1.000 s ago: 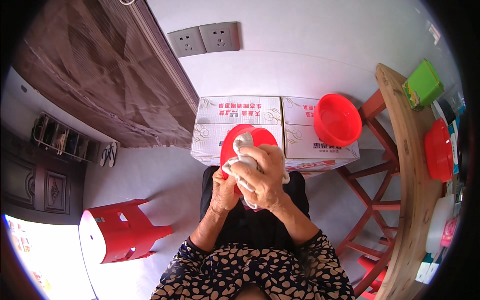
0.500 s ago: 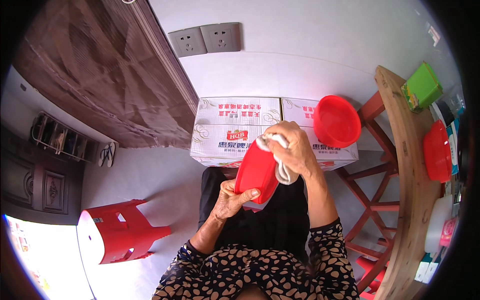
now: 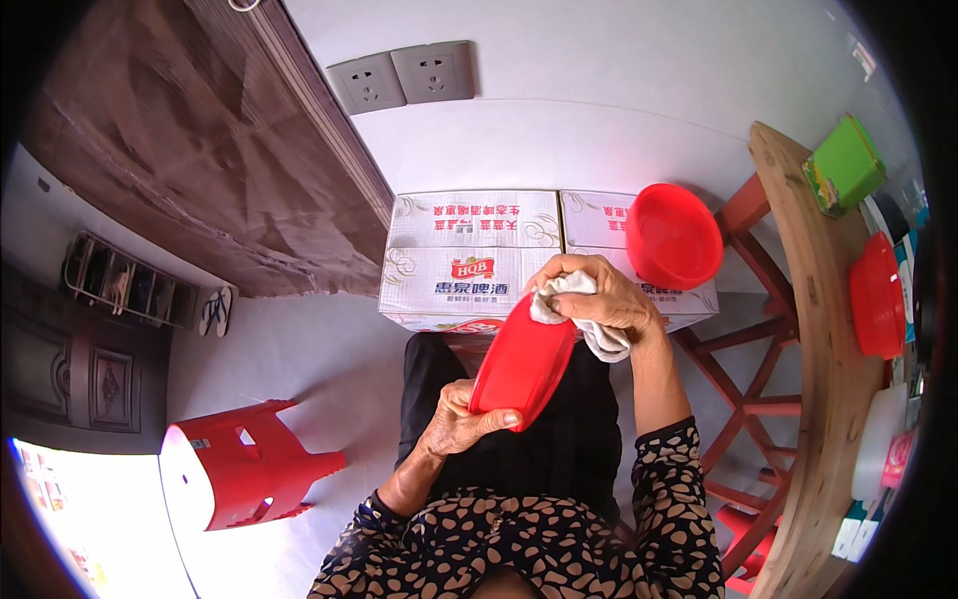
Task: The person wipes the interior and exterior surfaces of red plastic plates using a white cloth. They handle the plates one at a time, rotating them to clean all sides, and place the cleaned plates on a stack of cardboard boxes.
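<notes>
Your left hand point(image 3: 461, 420) holds the near end of a red bowl point(image 3: 522, 364), tipped on its side over your legs point(image 3: 587, 424). Your right hand point(image 3: 611, 299) grips a white cloth point(image 3: 606, 341) at the far rim, so the bowl is between both hands

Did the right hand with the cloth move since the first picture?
Yes, the right hand moved rightward and forward, nearer the bowl on the boxes.
</notes>
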